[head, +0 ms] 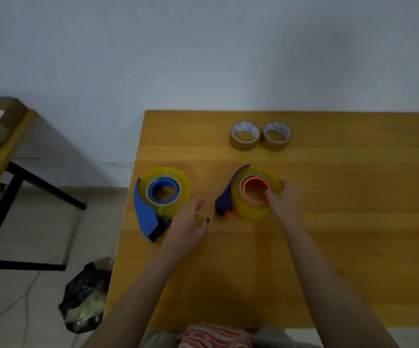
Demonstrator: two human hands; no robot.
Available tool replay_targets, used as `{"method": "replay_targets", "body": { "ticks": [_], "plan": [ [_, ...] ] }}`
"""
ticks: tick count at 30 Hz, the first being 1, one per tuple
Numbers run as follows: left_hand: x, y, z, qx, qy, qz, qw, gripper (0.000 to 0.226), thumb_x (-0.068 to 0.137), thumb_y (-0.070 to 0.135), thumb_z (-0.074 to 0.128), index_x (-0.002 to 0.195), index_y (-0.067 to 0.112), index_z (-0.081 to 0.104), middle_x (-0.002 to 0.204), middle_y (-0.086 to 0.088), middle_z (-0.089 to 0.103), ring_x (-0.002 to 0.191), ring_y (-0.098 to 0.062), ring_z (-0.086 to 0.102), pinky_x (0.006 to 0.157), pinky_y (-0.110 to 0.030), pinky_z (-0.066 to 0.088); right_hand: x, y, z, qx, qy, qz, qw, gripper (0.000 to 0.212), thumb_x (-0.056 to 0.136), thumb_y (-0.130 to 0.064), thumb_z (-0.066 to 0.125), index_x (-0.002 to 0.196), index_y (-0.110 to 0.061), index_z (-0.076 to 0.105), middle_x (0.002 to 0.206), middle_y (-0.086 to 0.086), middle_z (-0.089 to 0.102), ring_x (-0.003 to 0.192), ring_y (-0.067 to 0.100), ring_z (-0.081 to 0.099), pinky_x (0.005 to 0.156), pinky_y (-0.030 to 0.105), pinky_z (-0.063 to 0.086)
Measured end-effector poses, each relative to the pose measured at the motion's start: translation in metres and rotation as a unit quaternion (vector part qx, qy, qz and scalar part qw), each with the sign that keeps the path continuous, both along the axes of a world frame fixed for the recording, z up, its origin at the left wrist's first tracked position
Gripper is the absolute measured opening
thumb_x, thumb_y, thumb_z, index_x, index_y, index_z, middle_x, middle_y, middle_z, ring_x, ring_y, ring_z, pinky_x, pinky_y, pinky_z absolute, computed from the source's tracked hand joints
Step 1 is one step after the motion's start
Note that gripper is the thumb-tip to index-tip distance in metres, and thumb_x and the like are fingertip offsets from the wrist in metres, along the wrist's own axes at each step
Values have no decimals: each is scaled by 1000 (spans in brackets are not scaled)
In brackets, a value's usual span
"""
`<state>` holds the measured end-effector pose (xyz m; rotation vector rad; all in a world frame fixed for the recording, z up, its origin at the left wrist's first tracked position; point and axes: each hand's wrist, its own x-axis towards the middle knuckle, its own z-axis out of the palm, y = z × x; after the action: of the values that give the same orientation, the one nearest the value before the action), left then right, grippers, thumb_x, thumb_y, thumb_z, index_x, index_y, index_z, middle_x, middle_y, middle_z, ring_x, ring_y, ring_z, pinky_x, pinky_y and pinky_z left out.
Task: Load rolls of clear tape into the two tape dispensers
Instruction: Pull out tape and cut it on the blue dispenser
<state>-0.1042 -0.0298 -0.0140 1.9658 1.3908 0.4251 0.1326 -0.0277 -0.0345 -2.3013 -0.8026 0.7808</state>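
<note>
Two small brownish tape rolls [244, 144] sat side by side at the back of the wooden tabletop [354, 222]. The blue dispenser [146, 217], carrying a glossy clear roll [168, 173], lay just beside my left hand [187, 227], which rested loose and empty. My right hand [282, 199] gripped the second clear roll [251, 209] on the purple dispenser [224, 199], thumb inside its orange hub.
</note>
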Motion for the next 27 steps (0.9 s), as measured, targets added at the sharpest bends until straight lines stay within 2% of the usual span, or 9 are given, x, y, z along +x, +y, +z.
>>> {"method": "replay_targets", "body": {
  "ticks": [4, 7, 9, 13, 16, 18, 20, 22, 27],
  "plan": [
    [-19, 18, 8, 97, -5, 56, 994, 44, 87, 3, 59, 129, 4, 47, 128, -10, 51, 123, -22, 47, 99, -22, 37, 9, 22, -1, 4, -17, -26, 999, 57, 87, -23, 63, 138, -6, 42, 128, 16, 56, 113, 36, 57, 89, 53, 51],
    [-36, 30, 9, 154, 9, 128, 980, 42, 83, -1, 61, 123, -1, 49, 127, -15, 51, 123, -28, 46, 105, -32, 39, 15, 35, -5, 3, 4, -50, 999, 59, 87, -23, 63, 139, -7, 40, 130, 17, 54, 112, 38, 57, 85, 55, 53],
    [-47, 39, 8, 160, 21, 186, 969, 46, 83, 1, 62, 126, -3, 45, 134, -17, 45, 128, -29, 40, 107, -32, 33, 15, 42, -1, -9, 3, -50, 999, 60, 88, -24, 61, 141, -7, 37, 134, 19, 50, 116, 39, 55, 89, 55, 51],
    [-63, 54, 3, 76, 47, 279, 956, 65, 85, 10, 63, 138, -7, 29, 145, -22, 30, 137, -32, 27, 111, -39, 28, -7, 40, 26, -46, -169, 14, 984, 55, 94, -21, 53, 139, 4, 33, 146, 24, 31, 134, 38, 29, 108, 47, 31],
    [-66, 65, 5, -68, 11, 344, 936, 75, 86, 20, 65, 142, -4, 22, 144, -21, 30, 132, -34, 35, 100, -42, 38, -43, 37, 44, 136, -224, 56, 963, 44, 91, -13, 52, 132, -2, 44, 144, 20, 34, 133, 34, 30, 106, 45, 34],
    [-65, 72, 6, -148, -9, 355, 923, 70, 86, 23, 65, 137, -4, 27, 131, -23, 41, 115, -35, 48, 85, -43, 45, -70, 37, 47, 180, -185, 150, 954, 35, 90, -8, 53, 124, -3, 52, 132, 16, 47, 126, 30, 42, 103, 36, 38],
    [-63, 75, 3, -180, -7, 354, 918, 62, 86, 24, 66, 130, -3, 33, 109, -20, 46, 94, -32, 52, 72, -40, 46, -99, 36, 48, 130, -101, 273, 948, 34, 92, -8, 52, 127, -6, 51, 128, 9, 52, 123, 22, 47, 100, 28, 38],
    [-64, 80, -2, -179, 22, 344, 921, 56, 83, 25, 69, 123, -3, 40, 103, -20, 53, 89, -33, 57, 67, -40, 47, -125, 34, 39, 62, -33, 355, 932, 40, 95, -12, 51, 134, -10, 46, 133, 6, 50, 125, 18, 46, 103, 28, 39],
    [-69, 80, -6, -149, 63, 316, 935, 39, 80, 26, 69, 103, -2, 53, 90, -20, 60, 75, -29, 59, 55, -36, 45, -153, 29, 16, -5, 64, 314, 947, 54, 96, -26, 53, 144, -15, 32, 138, 3, 47, 126, 18, 46, 102, 31, 43]
  ]
}}
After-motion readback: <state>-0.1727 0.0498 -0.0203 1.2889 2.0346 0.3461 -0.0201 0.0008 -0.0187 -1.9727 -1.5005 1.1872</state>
